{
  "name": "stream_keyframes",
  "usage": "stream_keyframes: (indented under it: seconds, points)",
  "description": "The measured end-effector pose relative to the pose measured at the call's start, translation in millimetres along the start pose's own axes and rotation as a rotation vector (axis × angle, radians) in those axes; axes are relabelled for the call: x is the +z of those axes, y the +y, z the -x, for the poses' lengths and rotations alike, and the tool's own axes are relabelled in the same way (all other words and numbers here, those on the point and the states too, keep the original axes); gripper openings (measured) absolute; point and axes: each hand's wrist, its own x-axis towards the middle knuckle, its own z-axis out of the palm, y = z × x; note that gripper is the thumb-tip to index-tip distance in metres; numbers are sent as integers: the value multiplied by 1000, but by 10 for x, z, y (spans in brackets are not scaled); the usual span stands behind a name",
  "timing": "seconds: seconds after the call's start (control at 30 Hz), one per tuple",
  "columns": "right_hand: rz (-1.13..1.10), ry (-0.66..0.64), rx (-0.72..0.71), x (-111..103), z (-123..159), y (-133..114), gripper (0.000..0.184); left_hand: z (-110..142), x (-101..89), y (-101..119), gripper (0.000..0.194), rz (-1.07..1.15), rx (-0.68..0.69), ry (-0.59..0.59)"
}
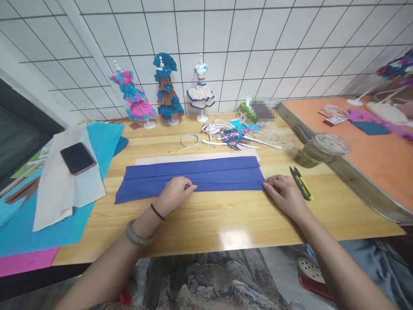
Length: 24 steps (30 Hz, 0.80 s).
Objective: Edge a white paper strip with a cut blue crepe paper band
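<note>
A long strip of dark blue crepe paper (226, 174) lies across the wooden table in front of me, with lengthwise creases. Behind it a pale cream strip (193, 157) shows along its far edge. My left hand (176, 193) rests on the near edge of the blue paper around its middle, thumb and fingers pinched together on it. At the right end, my right hand (285, 193) pinches the near corner of the same paper. Yellow-handled thread snips (301, 184) lie just right of my right hand.
Three small dress forms (201, 92) in paper dresses stand along the tiled wall. Paper scraps (235, 134) and a tape roll (190, 140) lie behind the strip. A lidded plastic cup (322, 148) is at right. A phone (78, 158) rests on paper sheets (74, 224) at left.
</note>
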Motion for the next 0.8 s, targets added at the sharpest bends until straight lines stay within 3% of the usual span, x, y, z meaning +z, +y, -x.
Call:
stream_keyframes:
  seconds: [0.8]
  points:
    - [55, 21, 19, 40, 2, 52, 26, -40, -12, 91, 29, -119, -143, -30]
